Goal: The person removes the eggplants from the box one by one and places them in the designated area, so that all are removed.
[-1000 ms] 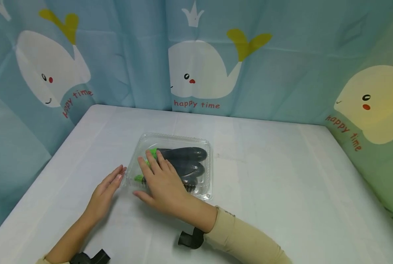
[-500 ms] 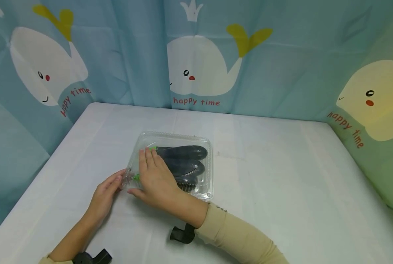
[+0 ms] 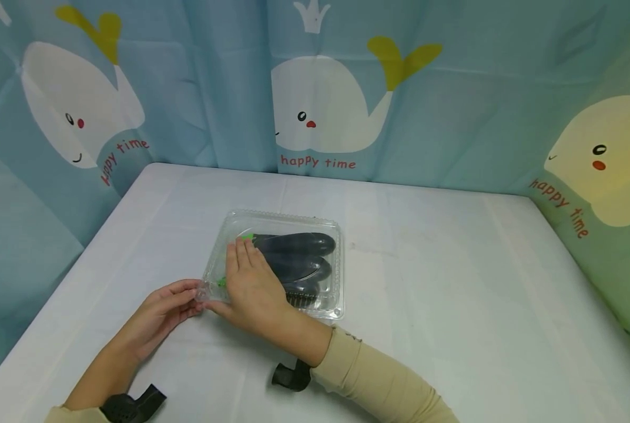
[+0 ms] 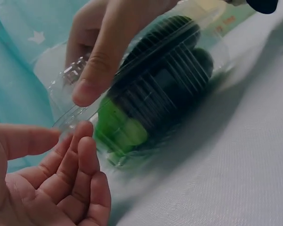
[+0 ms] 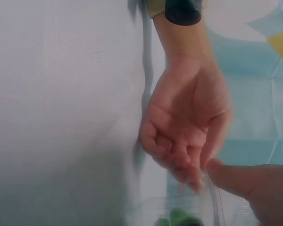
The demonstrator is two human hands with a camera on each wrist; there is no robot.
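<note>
A clear plastic clamshell box (image 3: 338, 267) lies on the table with its lid down. Inside are several dark eggplants (image 3: 307, 243) with green stem ends to the left. My left hand (image 3: 158, 314) pinches the box's near left rim corner between thumb and fingers, as the left wrist view shows of the hand (image 4: 52, 183). On top of the lid lies my right hand (image 3: 254, 294), fingers straight and together, hiding part of the eggplants. Its thumb (image 5: 240, 181) reaches the rim close to the left fingertips in the right wrist view.
A white cloth covers the table (image 3: 442, 305). Blue curtain (image 3: 230, 88) with whale prints stands behind it and along both sides. Black camera mounts (image 3: 292, 376) sit on both wrists, below the sleeves.
My right hand has shifted left on the lid and drawn its spread fingers together. My left hand has moved slightly nearer the front and pinches the rim corner. The box stays about where it was.
</note>
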